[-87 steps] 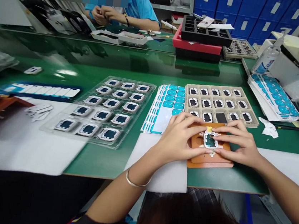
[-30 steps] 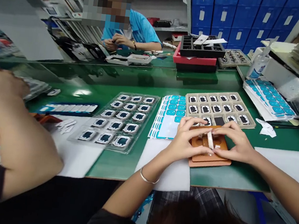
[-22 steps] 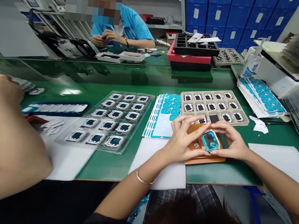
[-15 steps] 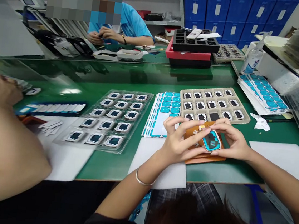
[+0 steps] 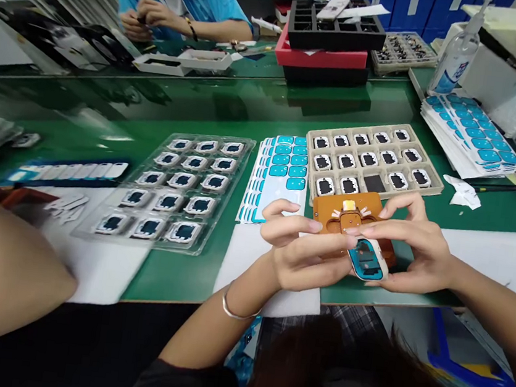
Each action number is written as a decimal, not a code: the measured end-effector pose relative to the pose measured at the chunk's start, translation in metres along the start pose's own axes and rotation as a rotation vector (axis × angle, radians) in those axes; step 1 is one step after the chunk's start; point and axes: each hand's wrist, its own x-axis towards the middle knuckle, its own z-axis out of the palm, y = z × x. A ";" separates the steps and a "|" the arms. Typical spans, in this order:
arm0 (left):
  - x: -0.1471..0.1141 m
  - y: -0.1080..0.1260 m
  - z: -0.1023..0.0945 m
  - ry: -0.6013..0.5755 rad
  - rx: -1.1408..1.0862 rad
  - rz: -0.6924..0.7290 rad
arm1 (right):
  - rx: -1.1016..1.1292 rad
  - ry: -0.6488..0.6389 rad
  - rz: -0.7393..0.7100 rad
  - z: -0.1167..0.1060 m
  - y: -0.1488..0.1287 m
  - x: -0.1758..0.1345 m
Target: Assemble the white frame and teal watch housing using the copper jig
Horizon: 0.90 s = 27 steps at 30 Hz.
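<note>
Between my two hands is a small rounded watch case (image 5: 368, 260) with a pale rim and a blue film on its face, tilted toward me. My left hand (image 5: 307, 252) pinches its left edge with thumb and fingers. On its right side, my right hand (image 5: 423, 256) grips the rim. Right behind and below the case lies an orange fixture (image 5: 331, 208) with a yellow piece at its top, partly hidden by my hands. A beige tray (image 5: 312, 147) of similar white-and-black parts stands just beyond, one slot holding only a dark square.
Sheets of blue stickers (image 5: 279, 211) lie left of the beige tray. A clear plastic tray (image 5: 210, 228) of parts sits further left, near a co-worker's arm (image 5: 9, 252). Back right are a sanitizer bottle (image 5: 454, 60) and more sticker sheets (image 5: 483, 138). Another person's hands (image 5: 152, 17) work across the table.
The watch case has been tilted and turned in my hands, so its side rim shows more. My view has shifted downward. The co-worker's hand at left has mostly left the view.
</note>
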 end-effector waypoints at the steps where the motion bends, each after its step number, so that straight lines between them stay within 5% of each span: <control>1: -0.001 0.001 0.000 -0.002 0.000 -0.008 | 0.002 -0.007 0.002 0.000 -0.001 0.000; 5: 0.004 0.002 -0.001 0.079 -0.022 0.088 | 0.000 -0.039 0.031 -0.001 -0.003 -0.001; 10: 0.024 -0.003 0.004 0.370 -0.160 0.483 | -0.018 -0.053 0.077 -0.001 -0.003 -0.003; 13: 0.027 -0.005 0.009 0.440 -0.154 0.468 | -0.026 -0.057 0.100 -0.001 -0.003 -0.005; 27: 0.020 -0.005 -0.005 0.205 -0.140 0.420 | -0.044 -0.060 0.101 0.002 -0.003 -0.003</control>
